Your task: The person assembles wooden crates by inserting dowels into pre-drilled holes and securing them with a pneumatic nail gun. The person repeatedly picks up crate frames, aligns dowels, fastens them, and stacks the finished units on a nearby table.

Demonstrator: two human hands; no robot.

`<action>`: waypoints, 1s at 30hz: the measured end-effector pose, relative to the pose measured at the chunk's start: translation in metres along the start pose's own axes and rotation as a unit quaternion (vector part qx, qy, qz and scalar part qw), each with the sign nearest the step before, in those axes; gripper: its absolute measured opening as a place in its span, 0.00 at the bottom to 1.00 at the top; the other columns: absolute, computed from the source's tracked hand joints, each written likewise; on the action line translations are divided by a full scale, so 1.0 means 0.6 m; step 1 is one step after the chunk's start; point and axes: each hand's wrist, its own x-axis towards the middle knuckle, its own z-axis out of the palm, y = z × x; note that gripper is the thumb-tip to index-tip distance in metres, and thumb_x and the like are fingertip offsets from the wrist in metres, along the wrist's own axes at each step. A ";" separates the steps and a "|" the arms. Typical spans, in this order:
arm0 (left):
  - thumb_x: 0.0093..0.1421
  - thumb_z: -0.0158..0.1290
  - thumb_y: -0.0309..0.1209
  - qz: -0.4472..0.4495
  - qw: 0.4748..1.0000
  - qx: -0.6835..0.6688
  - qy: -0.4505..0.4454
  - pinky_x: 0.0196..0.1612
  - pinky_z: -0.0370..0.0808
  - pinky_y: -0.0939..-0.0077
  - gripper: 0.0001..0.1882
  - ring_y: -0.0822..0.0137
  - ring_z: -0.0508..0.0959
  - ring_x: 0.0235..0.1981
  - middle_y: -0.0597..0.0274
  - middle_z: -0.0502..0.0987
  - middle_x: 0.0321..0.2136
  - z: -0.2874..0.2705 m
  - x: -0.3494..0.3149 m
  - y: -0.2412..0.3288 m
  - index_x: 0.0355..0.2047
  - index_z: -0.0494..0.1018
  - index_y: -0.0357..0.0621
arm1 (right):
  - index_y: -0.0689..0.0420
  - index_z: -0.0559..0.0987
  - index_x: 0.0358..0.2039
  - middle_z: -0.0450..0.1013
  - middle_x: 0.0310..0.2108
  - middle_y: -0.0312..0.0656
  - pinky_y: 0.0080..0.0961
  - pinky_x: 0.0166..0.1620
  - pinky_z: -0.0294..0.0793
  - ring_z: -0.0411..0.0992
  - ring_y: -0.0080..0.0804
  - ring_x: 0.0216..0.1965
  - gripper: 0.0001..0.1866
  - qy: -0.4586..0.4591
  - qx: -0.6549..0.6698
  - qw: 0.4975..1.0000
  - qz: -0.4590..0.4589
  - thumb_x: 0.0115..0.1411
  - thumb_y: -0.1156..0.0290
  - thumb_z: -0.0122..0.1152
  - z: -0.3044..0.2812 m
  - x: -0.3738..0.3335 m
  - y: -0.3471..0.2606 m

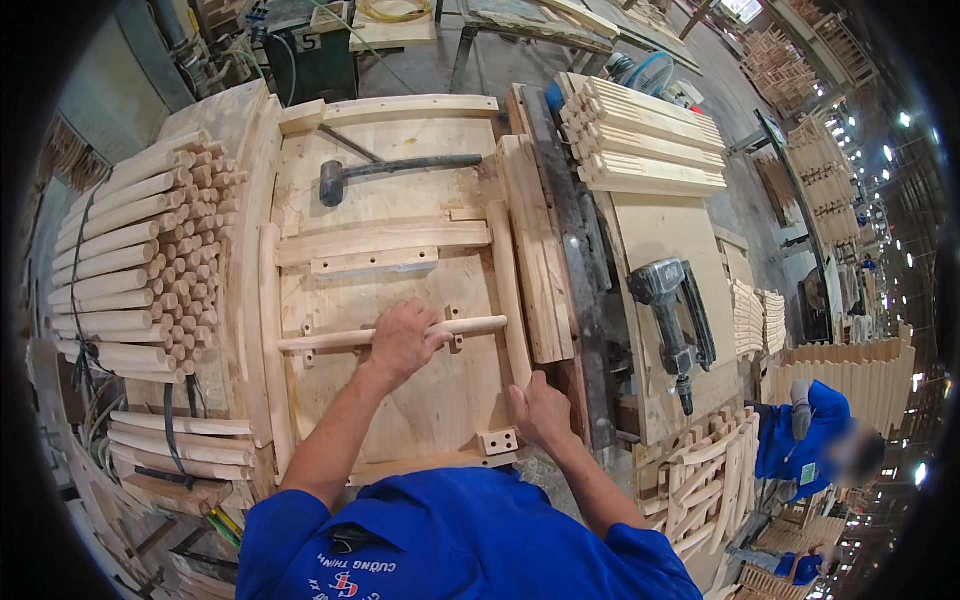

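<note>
Dowel bundle (110,265): round pale wooden rods stacked and tied with a dark strap, their ends facing right.
Slat stack (185,445): a smaller strapped pile lying just below the bundle.
Left post (271,330): an upright wooden piece lying along the left side of the plywood board (430,410).
Mallet (332,184): dark-headed, lying on the far part of the board, handle pointing right.
Crossbar (385,243): a wide wooden bar spanning between the two posts.
Left hand (405,335): closed around the thin rod (478,325), right of its middle; the rod lies across the board, nearer the person than the crossbar, its right end at the right post (507,280).
Drilled block (497,441): on the near right edge of the board.
Right hand (543,410): gripping the near end of the right post.
Strip stack (645,135): pale lengths piled on the side bench (650,225).
Nail gun (665,315): dark, lying on that bench.
Co-worker (815,435): in blue, gloved, at far right.
</note>
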 end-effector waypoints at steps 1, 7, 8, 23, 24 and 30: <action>0.60 0.70 0.40 0.000 1.000 -0.001 0.005 0.53 0.74 0.54 0.14 0.50 0.77 0.46 0.55 0.78 0.38 0.002 -0.001 0.001 0.39 0.83 0.45 | 0.65 0.71 0.40 0.79 0.25 0.61 0.58 0.33 0.80 0.81 0.66 0.29 0.21 -0.001 -0.004 1.000 0.002 0.71 0.57 0.62 0.001 0.001 -0.001; 0.60 0.69 0.44 -0.001 0.999 0.048 -0.022 0.54 0.74 0.54 0.17 0.52 0.77 0.49 0.57 0.77 0.40 0.008 0.011 -0.001 0.41 0.83 0.46 | 0.64 0.70 0.40 0.78 0.25 0.61 0.58 0.33 0.80 0.80 0.66 0.29 0.20 -0.003 -0.020 1.000 0.008 0.71 0.58 0.63 0.001 0.003 -0.005; 0.60 0.69 0.44 -0.006 0.998 0.055 -0.038 0.55 0.73 0.54 0.17 0.52 0.76 0.49 0.56 0.77 0.41 0.010 0.019 0.003 0.41 0.83 0.46 | 0.64 0.70 0.41 0.78 0.25 0.61 0.59 0.33 0.79 0.80 0.67 0.29 0.20 -0.003 -0.016 1.000 0.009 0.71 0.58 0.63 0.001 0.001 -0.005; 0.62 0.66 0.46 0.034 0.985 0.151 0.078 0.63 0.67 0.56 0.29 0.54 0.76 0.54 0.57 0.80 0.49 0.004 0.234 -0.040 0.60 0.79 0.46 | 0.63 0.70 0.39 0.78 0.24 0.60 0.56 0.30 0.80 0.81 0.64 0.27 0.20 -0.009 -0.033 0.999 0.008 0.70 0.57 0.64 0.001 0.006 -0.003; 0.62 0.67 0.47 0.035 0.984 0.153 0.082 0.63 0.67 0.56 0.29 0.55 0.76 0.54 0.57 0.80 0.49 0.006 0.231 -0.041 0.60 0.79 0.47 | 0.63 0.70 0.39 0.78 0.24 0.60 0.56 0.30 0.80 0.81 0.64 0.27 0.20 -0.011 -0.036 0.999 0.008 0.70 0.57 0.64 0.000 0.004 -0.003; 0.62 0.66 0.45 0.025 0.977 0.170 0.124 0.66 0.66 0.53 0.29 0.51 0.75 0.57 0.56 0.80 0.51 0.008 0.225 -0.033 0.59 0.79 0.46 | 0.63 0.69 0.40 0.77 0.23 0.60 0.56 0.31 0.79 0.79 0.65 0.26 0.20 -0.003 -0.032 0.999 -0.010 0.70 0.58 0.63 -0.001 0.004 -0.003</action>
